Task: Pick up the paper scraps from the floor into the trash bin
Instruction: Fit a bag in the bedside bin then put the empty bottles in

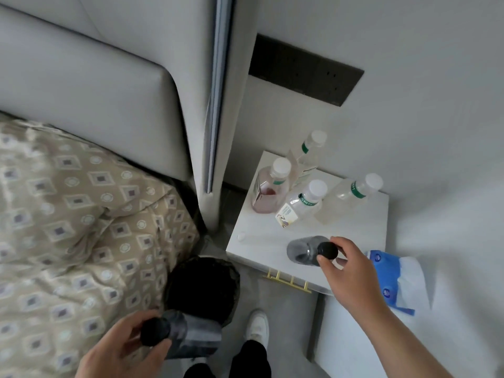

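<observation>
Two dark bottles clamped by their caps, left grip [128, 347] just beside the trash bin [201, 285], right grip [351, 268] above the desk [261, 241]: release over the bin's mouth.

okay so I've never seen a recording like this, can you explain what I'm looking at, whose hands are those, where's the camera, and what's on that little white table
There is no machine here. A person wears a wide-angle camera on the head, so this single picture looks forward and down at their own hands and white shoe.

The right hand grips the black cap of a dark bottle standing on the white bedside table. The left hand holds a second dark, black-capped bottle low, just in front of the black trash bin on the floor.

Also on the table are four white-capped clear bottles; one holds pinkish liquid. A blue and white packet lies to the right, and a bed with a patterned quilt is on the left. I can see no paper scraps on the floor.
</observation>
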The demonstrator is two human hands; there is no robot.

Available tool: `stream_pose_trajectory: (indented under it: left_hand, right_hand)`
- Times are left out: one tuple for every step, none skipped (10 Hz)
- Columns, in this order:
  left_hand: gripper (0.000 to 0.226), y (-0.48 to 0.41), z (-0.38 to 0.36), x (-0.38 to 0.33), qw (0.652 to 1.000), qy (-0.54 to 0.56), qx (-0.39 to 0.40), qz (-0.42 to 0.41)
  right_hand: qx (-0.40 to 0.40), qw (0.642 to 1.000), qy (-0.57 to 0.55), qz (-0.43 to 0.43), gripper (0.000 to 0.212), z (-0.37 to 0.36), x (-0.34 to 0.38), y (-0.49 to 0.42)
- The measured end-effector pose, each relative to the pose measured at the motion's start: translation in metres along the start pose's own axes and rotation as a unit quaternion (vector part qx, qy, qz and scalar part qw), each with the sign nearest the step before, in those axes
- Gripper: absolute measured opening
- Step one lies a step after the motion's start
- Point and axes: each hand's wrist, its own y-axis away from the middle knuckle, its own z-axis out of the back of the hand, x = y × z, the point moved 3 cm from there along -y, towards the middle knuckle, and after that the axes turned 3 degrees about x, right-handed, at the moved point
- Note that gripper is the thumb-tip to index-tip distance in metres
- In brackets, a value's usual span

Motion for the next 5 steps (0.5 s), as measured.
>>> stream_pose_trajectory:
  left_hand:
    - [0.062,-0.023,0.003,0.021,0.982,-0.087,-0.153,-0.068]
    - [0.063,-0.038,0.007,0.03,0.977,-0.112,-0.178,-0.04]
    - [0.047,-0.063,0.021,0.049,0.978,-0.096,-0.182,-0.028]
    - [0.037,-0.096,0.024,0.075,0.979,-0.138,-0.151,0.001]
    - [0.03,-0.134,0.022,0.108,0.972,-0.183,-0.147,0.02]
  right_hand:
    - [0.023,0.999,-0.03,0.018,0.034,-0.001,0.006,0.032]
    - [0.085,0.995,-0.03,0.031,0.041,-0.026,0.008,0.061]
    - [0.133,0.99,-0.016,0.05,0.047,-0.072,0.008,0.072]
    - [0.187,0.98,-0.015,0.064,0.048,-0.131,0.003,0.065]
    - [0.209,0.976,-0.007,0.057,0.038,-0.186,-0.007,0.043]
